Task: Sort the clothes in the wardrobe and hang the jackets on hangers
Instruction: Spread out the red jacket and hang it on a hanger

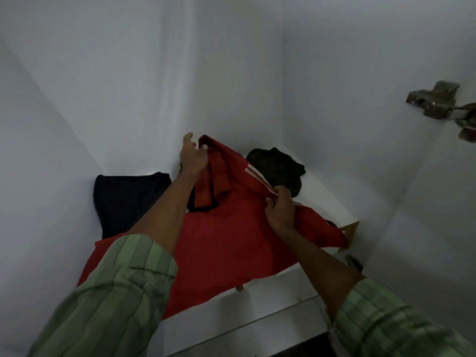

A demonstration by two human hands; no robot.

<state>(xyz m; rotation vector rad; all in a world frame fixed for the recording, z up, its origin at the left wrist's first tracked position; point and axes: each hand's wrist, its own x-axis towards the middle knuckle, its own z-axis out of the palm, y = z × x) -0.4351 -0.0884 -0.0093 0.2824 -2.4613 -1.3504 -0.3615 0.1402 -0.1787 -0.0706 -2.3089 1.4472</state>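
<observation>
A red jacket (pixel 226 238) with black trim and white stripes lies spread over the white wardrobe shelf (pixel 332 199), its lower part hanging past the front edge. My left hand (pixel 192 155) grips a raised fold of the jacket near its far end. My right hand (pixel 279 210) pinches the fabric at the white stripes on the right side. A folded dark navy garment (pixel 123 199) lies at the left of the shelf. A crumpled dark olive garment (pixel 278 167) sits at the back right.
White wardrobe walls enclose the shelf on the left, back and right. A metal door hinge (pixel 438 101) is fixed on the right wall. Below the shelf front runs a white drawer panel (pixel 257 310).
</observation>
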